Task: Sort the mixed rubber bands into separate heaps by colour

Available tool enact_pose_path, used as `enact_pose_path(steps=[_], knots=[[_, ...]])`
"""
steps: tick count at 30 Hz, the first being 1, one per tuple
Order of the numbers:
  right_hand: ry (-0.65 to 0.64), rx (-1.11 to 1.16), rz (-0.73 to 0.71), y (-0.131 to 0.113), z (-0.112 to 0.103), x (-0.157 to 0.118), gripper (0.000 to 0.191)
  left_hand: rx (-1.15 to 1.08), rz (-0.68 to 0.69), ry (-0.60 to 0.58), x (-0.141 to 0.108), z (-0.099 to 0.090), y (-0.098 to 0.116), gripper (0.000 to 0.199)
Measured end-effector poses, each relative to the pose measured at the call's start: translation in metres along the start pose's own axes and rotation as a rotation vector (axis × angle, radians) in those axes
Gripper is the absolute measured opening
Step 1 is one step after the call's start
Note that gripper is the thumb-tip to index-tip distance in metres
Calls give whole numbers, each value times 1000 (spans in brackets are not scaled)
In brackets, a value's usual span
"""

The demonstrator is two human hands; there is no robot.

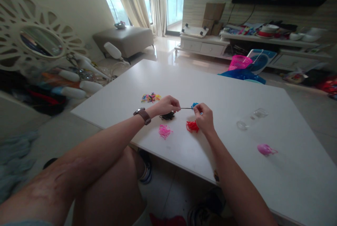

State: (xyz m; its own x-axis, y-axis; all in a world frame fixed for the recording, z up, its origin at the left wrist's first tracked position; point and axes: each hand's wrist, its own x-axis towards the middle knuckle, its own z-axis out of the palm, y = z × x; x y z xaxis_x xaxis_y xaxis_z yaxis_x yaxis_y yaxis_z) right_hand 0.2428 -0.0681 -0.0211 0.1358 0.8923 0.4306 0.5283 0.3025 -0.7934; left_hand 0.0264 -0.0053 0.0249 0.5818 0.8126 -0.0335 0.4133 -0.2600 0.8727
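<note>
A thin black band [186, 108] is stretched level between my two hands above the white table [168, 78]. My left hand [170, 105], with a brown-strapped watch on its wrist, pinches one end. The other end is pinched by my right hand [204, 115]. Below my left hand lies a black pile [167, 116], partly covered by it. A red pile [192, 126] is beside my right hand, and a blue pile [195, 105] shows partly behind it. Nearer the table edge is a pink pile [165, 131]. A multicoloured pile [151, 97] lies to the left.
On the table's right side lie a clear plastic bottle-like container [252, 118] and a pink-purple object [266, 149] with a loop. Past the table stand a grey ottoman [123, 40], a low white cabinet [201, 45] and a pink basket [240, 62].
</note>
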Motion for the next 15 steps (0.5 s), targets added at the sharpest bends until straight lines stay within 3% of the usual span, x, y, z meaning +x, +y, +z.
enact_pose_path(steps=[4, 10, 15], knots=[[157, -8, 64, 5, -3, 2, 16, -38, -5, 35, 1, -5, 2, 11], [-77, 123, -38, -7, 12, -7, 18, -6, 55, -37, -3, 6, 9, 18], [-28, 174, 68, 1, 12, -4, 27, 125, 34, -34, -2, -8, -3, 23]])
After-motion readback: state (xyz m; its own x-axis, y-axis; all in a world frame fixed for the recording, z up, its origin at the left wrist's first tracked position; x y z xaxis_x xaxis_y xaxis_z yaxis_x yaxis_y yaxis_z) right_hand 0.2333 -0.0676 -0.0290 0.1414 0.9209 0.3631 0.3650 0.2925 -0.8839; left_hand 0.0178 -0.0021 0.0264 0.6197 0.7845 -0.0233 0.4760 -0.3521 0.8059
